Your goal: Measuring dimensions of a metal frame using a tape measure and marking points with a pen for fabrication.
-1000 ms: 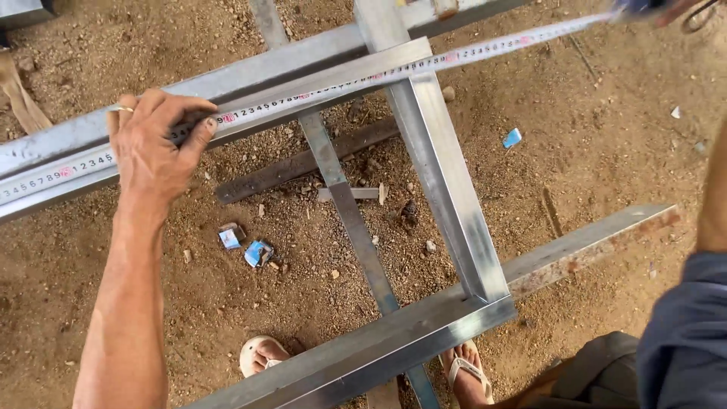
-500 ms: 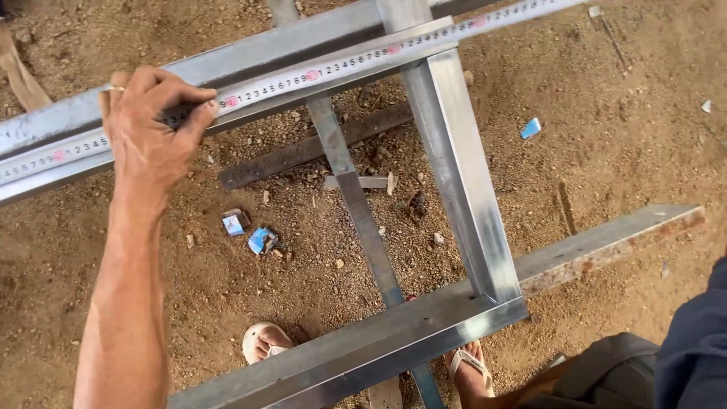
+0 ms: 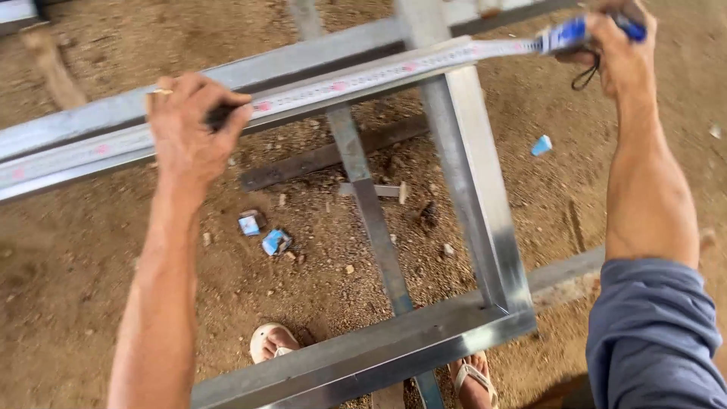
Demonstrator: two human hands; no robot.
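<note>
Soft, even daylight with faint shadows. The grey galvanised steel frame (image 3: 469, 189) shows mild sheen toward 5 o'clock. Motion blur smears the white measuring tape (image 3: 363, 76) toward 9 and 12 o'clock.

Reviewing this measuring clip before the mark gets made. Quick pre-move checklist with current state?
1. Tape measure blade lies flat along the upper steel tube: ok.
2. Left hand pins the blade on the tube: ok; it grips a dark object, possibly a marker, cannot tell.
3. Right hand holds the tape measure case and keeps the blade taut: ok.
4. Graduations readable at the left hand: cannot tell, picture blurred.
5. Blade's hook end seated: cannot tell, out of view to the left.
6. Sandalled feet away from the lower frame corner: not ok, they sit right under the lower tube.
</note>
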